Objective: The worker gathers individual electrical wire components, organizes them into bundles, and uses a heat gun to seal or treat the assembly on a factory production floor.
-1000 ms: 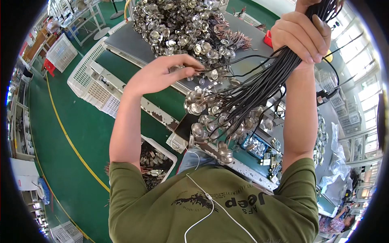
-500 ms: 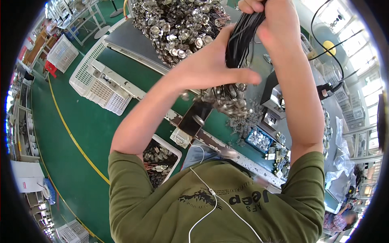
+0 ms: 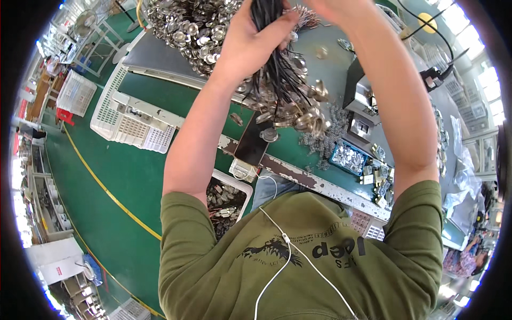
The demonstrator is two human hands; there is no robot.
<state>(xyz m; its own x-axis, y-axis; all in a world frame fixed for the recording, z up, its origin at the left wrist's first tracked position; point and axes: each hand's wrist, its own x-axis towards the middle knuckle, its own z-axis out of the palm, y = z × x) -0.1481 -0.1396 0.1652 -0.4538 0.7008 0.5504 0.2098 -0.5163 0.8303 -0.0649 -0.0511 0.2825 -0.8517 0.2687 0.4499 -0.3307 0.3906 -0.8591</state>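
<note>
Gripping a thick bundle of black wires (image 3: 277,69) up high, the left hand (image 3: 250,42) is clenched round the cables near the top of frame, w/ the metal discs (image 3: 298,114) at the wire ends hanging below the fist in a cluster over the green workbench (image 3: 181,96). The right hand (image 3: 333,6) is raised beside it at the top edge, mostly cut off by the frame; it looks to touch the bundle's upper end, but can't tell whether it's closed on it.

Step in hand, as I judge it: gathering and straightening the bundle, lifted clear of the big pile of same parts (image 3: 192,26) at the bench's far side. Next move prob. calls for a firm 2-hand hold so no wires slip out, & a clear spot to lower the dangling ends w/o snagging on the black block (image 3: 255,140) or the blue tray of parts (image 3: 349,158) just under them.

Vs 0.5 s ago: left hand has closed fully round the wires instead of reaching across them; bundle now hangs more vertical, discs bunched tighter. Vs 1 s ago: the bundle was slanted across the chest, held by the right hand only, left hand open over the pile.

White crate (image 3: 125,125) sits left of bench; white bin of scrap parts (image 3: 226,200) below bench edge.
</note>
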